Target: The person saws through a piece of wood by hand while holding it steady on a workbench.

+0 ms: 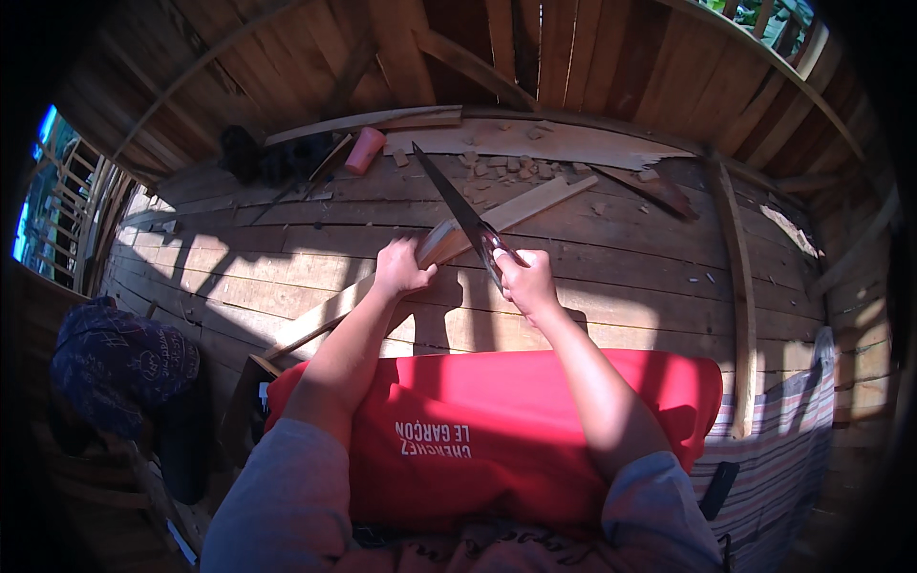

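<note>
- Both bare forearms are rising from the lower edge toward the centre of the frame.
- The left hand (399, 269) is pressing down, fingers curled, just left of centre.
- The right hand (526, 282) is clenching in a fist, just right of centre, wrist straight.

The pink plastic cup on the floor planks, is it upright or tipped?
Tipped: the pink plastic cup lies on its side, slanted across the wooden floor planks.

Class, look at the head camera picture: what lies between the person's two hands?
In the head view, the end of the wooden plank lies between the left hand and the right hand, with the handsaw blade crossing it.
</note>
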Tool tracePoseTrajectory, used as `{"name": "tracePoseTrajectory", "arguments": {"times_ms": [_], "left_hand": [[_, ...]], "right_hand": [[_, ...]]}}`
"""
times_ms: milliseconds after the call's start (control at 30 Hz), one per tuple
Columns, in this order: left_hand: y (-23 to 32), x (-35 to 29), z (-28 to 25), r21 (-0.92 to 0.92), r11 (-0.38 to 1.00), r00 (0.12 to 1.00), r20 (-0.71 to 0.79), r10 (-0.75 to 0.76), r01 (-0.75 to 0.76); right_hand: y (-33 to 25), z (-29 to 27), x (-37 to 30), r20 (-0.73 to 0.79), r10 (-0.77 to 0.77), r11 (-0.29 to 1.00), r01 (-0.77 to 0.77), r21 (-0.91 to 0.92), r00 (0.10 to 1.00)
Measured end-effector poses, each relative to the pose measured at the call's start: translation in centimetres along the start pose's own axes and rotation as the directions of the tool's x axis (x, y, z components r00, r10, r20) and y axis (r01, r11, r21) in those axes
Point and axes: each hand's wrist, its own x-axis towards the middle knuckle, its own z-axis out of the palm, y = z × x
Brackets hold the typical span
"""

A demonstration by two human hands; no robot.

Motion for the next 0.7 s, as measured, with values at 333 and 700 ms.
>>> {"name": "tracePoseTrajectory", "arguments": {"times_ms": [333,700], "left_hand": [[1.6,0.6,-0.3,-0.048,0.986,0.979,0.133,-0.152,0.160],[0.0,0.5,0.7,-0.011,1.000,0.997,0.071,-0.006,0.006]], "right_hand": [[1.1,0.1,1.0,0.067,-0.009,0.996,0.015,-0.084,0.998],[-1.6,-1.4,-2.0,0.074,0.159,0.985,-0.154,-0.074,0.984]]}}
